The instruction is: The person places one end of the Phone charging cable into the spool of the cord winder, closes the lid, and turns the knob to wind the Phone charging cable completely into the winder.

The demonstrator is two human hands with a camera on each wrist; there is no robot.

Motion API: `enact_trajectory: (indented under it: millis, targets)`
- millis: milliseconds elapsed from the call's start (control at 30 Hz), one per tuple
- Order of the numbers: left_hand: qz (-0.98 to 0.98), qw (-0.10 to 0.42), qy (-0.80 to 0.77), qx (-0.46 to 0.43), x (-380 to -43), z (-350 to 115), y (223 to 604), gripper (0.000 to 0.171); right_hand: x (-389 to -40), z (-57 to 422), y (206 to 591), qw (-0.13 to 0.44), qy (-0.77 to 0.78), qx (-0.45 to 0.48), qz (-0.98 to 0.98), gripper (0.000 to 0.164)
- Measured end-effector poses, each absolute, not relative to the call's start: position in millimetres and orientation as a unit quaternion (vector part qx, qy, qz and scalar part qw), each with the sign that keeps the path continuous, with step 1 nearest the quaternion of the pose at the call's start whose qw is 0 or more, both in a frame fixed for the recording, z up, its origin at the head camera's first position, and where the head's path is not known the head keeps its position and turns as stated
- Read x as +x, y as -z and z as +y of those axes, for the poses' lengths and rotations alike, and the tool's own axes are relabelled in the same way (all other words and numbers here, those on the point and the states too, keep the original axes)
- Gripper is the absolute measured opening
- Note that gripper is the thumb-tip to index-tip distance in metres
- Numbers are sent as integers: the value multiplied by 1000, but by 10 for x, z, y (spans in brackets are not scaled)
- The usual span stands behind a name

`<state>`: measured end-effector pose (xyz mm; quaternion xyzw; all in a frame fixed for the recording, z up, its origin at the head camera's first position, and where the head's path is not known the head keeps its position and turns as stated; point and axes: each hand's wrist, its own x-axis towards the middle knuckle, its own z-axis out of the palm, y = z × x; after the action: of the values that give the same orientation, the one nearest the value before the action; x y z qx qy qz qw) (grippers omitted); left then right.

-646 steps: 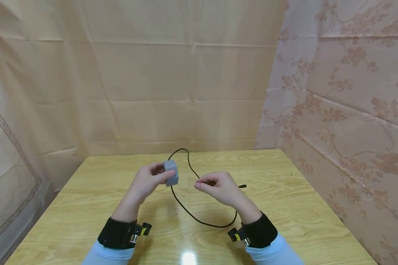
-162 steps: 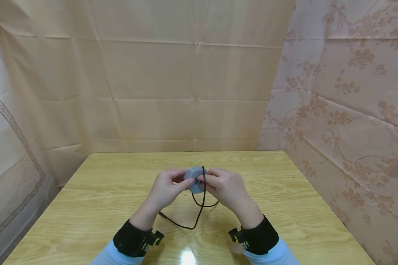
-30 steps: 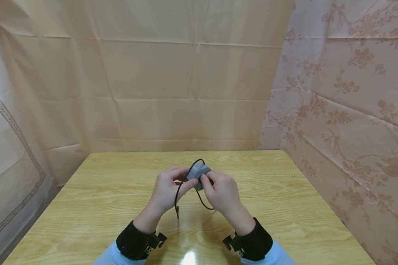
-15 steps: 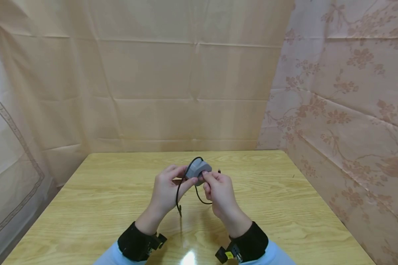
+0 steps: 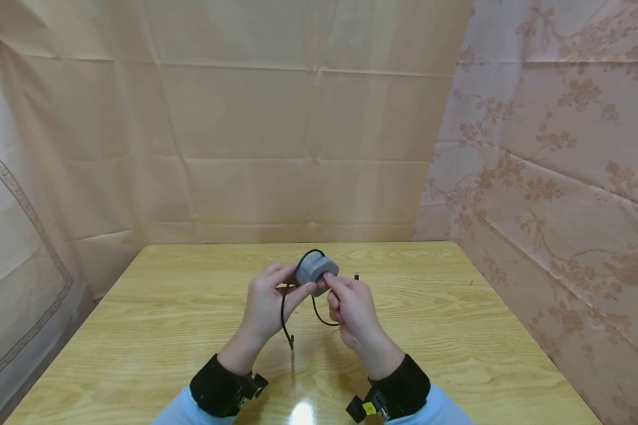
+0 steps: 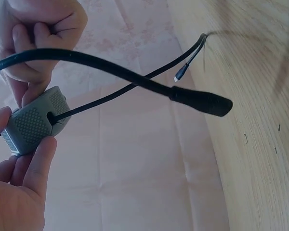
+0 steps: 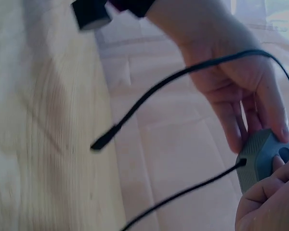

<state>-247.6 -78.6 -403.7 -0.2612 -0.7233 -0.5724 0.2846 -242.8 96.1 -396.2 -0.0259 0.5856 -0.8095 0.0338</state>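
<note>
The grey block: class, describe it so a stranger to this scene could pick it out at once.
Start from the wooden table and look above its middle. There the left hand grips the grey block, and the right hand touches it. Unlike the thin black cable coming out of a hole in its side, it is chunky, grey and angular.

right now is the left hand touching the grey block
Touching: the left wrist view shows the left hand gripping the grey block, its fingertips against the block with no gap.
</note>
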Motion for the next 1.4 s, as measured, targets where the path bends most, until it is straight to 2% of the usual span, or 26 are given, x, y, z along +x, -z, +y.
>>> enact_trajectory:
  millis: [200,567,933,1233,1400]
  targets:
    - [-736,281,561,-254,-2492,-812,4027,35,-2462,984,3992,-29,764,-54,643,30]
    - [-750,280,551,-234,-2540,-882,4043,35,-2478,1075,3930,-83,741,-106,658,27]
    - [-751,281,555,-219,-2568,-951,4024,34,-2492,1256,3806,-233,611,-211,726,14]
    - [-751,276,560,-215,-2584,-966,4009,35,-2518,1408,3726,-351,475,-287,754,27]
    - [-758,265,558,-209,-2583,-978,4002,36,-2553,1464,3709,-394,408,-337,751,34]
